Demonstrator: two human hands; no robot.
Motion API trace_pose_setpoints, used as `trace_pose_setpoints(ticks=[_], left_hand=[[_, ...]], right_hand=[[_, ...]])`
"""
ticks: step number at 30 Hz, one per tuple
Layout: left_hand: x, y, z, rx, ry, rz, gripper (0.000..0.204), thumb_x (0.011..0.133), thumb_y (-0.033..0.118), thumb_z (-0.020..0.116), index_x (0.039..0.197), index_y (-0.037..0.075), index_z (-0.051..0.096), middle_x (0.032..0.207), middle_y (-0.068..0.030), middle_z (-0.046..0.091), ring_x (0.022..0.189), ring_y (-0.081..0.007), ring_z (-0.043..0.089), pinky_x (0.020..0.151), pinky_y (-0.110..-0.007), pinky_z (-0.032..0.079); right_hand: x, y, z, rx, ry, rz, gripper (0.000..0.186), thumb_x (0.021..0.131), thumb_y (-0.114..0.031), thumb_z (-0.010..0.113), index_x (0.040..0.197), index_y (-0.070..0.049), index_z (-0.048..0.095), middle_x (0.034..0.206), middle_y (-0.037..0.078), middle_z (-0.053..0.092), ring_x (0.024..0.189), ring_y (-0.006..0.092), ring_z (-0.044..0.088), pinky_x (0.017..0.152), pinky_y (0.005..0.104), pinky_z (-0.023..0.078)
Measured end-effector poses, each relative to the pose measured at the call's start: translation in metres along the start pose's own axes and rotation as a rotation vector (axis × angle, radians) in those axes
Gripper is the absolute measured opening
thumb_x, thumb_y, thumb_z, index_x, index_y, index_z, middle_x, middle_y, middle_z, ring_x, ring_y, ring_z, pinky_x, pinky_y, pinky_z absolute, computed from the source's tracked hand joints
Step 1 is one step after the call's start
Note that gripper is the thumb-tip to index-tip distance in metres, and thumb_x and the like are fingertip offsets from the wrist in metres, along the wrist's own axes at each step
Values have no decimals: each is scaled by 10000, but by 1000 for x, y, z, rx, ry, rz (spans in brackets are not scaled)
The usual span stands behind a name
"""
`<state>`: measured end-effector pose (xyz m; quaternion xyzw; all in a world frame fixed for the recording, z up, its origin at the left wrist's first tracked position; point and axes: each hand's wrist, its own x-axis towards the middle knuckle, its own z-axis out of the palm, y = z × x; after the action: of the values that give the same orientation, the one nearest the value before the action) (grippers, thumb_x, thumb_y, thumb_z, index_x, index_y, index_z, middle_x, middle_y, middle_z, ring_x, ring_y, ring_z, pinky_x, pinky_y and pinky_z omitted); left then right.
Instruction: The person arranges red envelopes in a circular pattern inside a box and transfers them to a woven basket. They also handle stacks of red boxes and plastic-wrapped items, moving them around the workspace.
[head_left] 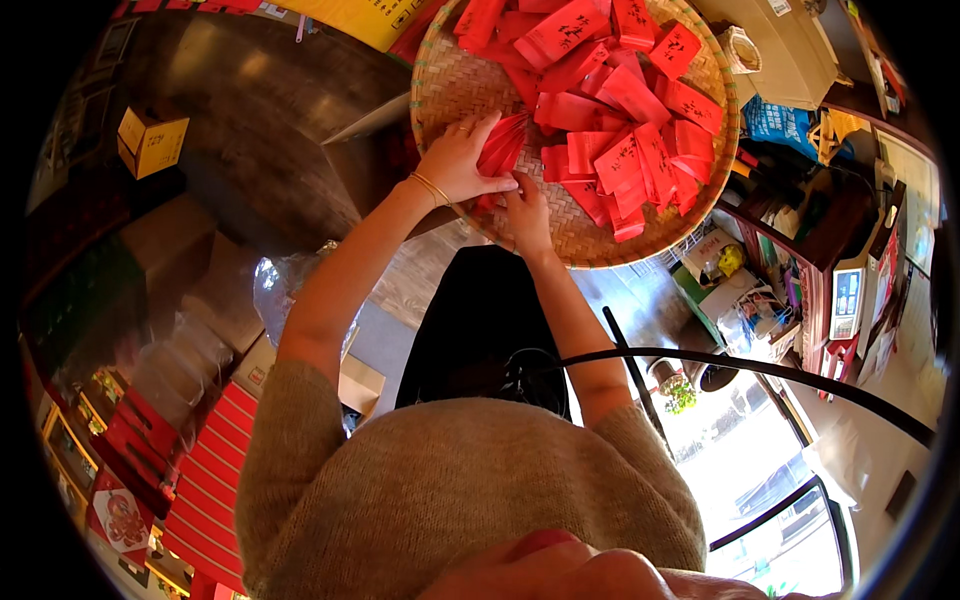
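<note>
A round woven bamboo tray [562, 218] is in front of me, with a pile of small red paper packets [620, 150] over its middle and right side. Dark writing marks many of them. At the tray's near left, my left hand [458, 162] is closed around a fanned bunch of red packets [504, 145], thumb on the near side. My right hand [528, 212] is right beside it, fingers curled in a pinch close to the left thumb tip. Whatever those right fingers hold is hidden.
An open cardboard box [352, 165] stands under the tray's left edge. A small yellow box [152, 142] lies farther left. To the right are cluttered shelves [800, 250] and a roll [740, 50] by the tray's rim. A black cable [760, 367] arcs across the lower right.
</note>
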<state>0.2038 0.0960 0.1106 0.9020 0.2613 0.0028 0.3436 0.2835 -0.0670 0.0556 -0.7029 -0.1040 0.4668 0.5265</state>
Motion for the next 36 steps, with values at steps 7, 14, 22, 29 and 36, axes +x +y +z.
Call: trace_pose_setpoints(ticks=[7, 14, 22, 29, 36], left_hand=[[-3, -6, 5, 21, -15, -46, 983, 698, 461, 823, 1467, 56, 364, 1368, -221, 489, 1205, -438, 504, 1017, -471, 450], [-1, -8, -7, -63, -52, -14, 921, 720, 428, 813, 1442, 46, 387, 1344, -222, 506, 1205, -423, 508, 1021, -454, 440], [0, -8, -11, -83, -85, -45, 908, 736, 410, 811, 1446, 37, 384, 1335, -224, 514, 1214, -412, 508, 1036, -436, 428], [0, -13, -7, -103, -81, -33, 929, 718, 425, 814, 1449, 50, 380, 1338, -252, 504, 1197, -448, 508, 1020, -459, 441], [0, -15, -5, -91, -67, -20, 927, 713, 400, 823, 1451, 59, 377, 1348, -257, 492, 1211, -460, 503, 1022, -466, 443]], right_hand=[[-32, -110, -64, -783, 85, -738, 520, 754, 68, 637, 1260, -49, 605, 1155, 151, 628, 1108, 324, 607, 919, 411, 494], [27, -132, -96, -1414, -42, -886, 727, 701, 87, 634, 1392, -55, 460, 1269, 135, 551, 1270, 356, 487, 1132, 482, 328], [-33, -127, -84, -854, -181, -1126, 618, 690, -53, 773, 1273, -54, 569, 1236, 124, 559, 1111, 331, 561, 986, 467, 438], [-37, -42, -73, -800, -207, -1175, 656, 679, -99, 813, 1285, -76, 564, 1168, 121, 574, 995, 302, 616, 839, 391, 525], [-20, -19, -54, -924, -278, -1258, 538, 789, -140, 652, 1313, -95, 537, 1235, 137, 516, 1063, 316, 597, 840, 389, 548]])
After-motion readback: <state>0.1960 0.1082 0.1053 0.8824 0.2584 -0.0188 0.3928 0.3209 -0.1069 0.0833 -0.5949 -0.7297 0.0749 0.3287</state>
